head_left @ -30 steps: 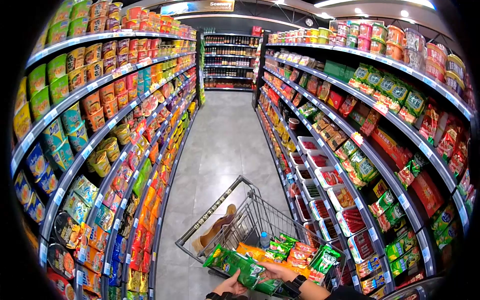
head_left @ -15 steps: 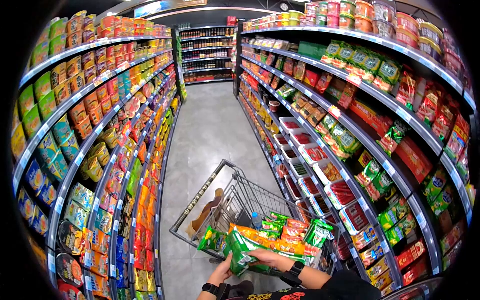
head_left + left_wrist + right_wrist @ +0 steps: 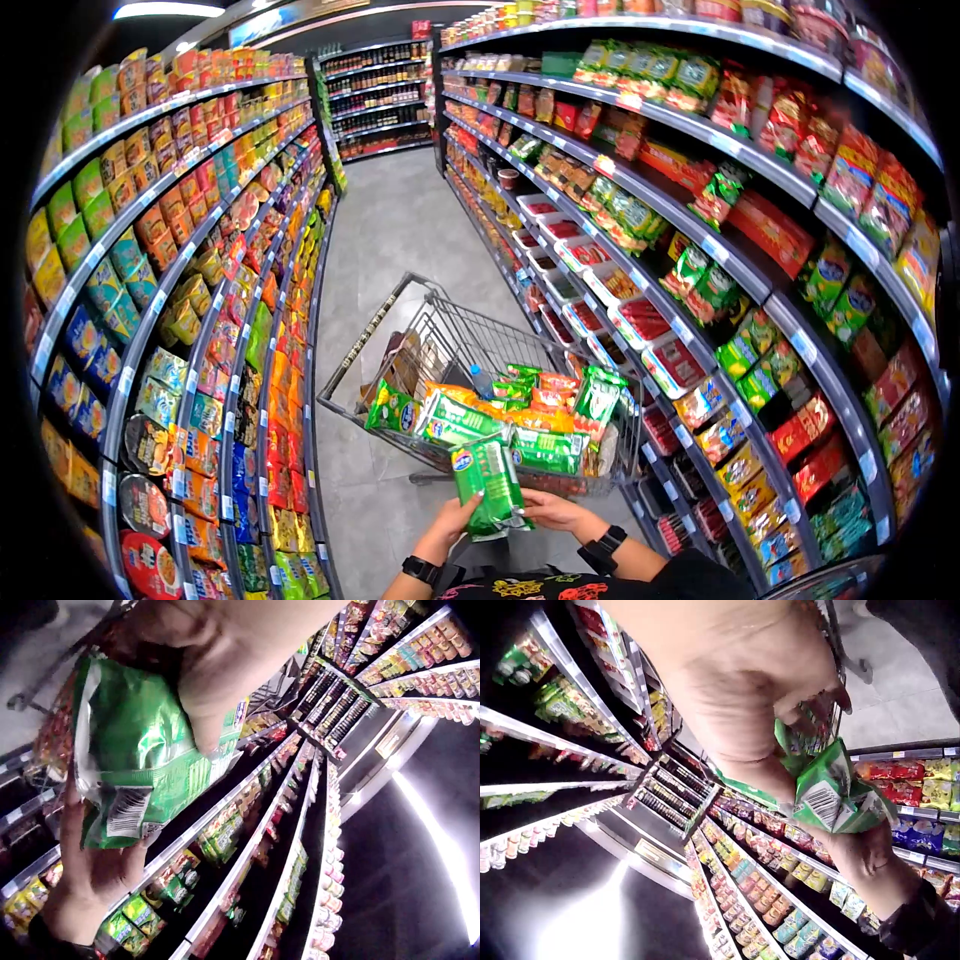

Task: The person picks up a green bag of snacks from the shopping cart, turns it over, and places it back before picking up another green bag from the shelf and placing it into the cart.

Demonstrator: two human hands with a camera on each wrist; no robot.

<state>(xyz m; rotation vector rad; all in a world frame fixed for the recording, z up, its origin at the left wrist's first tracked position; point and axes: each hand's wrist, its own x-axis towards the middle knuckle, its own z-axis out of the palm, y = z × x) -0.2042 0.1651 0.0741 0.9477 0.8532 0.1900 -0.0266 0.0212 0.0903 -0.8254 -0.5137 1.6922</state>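
A green plastic snack packet (image 3: 487, 487) with a white patterned front stands nearly upright between both hands, in front of the cart. My left hand (image 3: 453, 522) grips its lower left side, with the thumb along the front. My right hand (image 3: 555, 511) holds its lower right edge. In the left wrist view the packet (image 3: 142, 742) shows a crimped end and a barcode. The right wrist view shows the barcoded end of the packet (image 3: 829, 791) between the hands. Just beyond is a wire shopping cart (image 3: 345, 385) holding green packets (image 3: 550, 450), orange packets (image 3: 455, 394) and a bottle (image 3: 482, 381).
Shelves of instant noodle cups and bags (image 3: 150, 245) line the left of the aisle. On the right, shelves hold snack bags (image 3: 690, 270) and white trays (image 3: 640, 318) of red packs. Grey floor (image 3: 385, 220) runs between them to a shelf of bottles (image 3: 380, 95).
The packet has turned from lying aslant over the cart to nearly upright, closer to the body. Both hands have stayed on it. The head view has swung to the right and downward.
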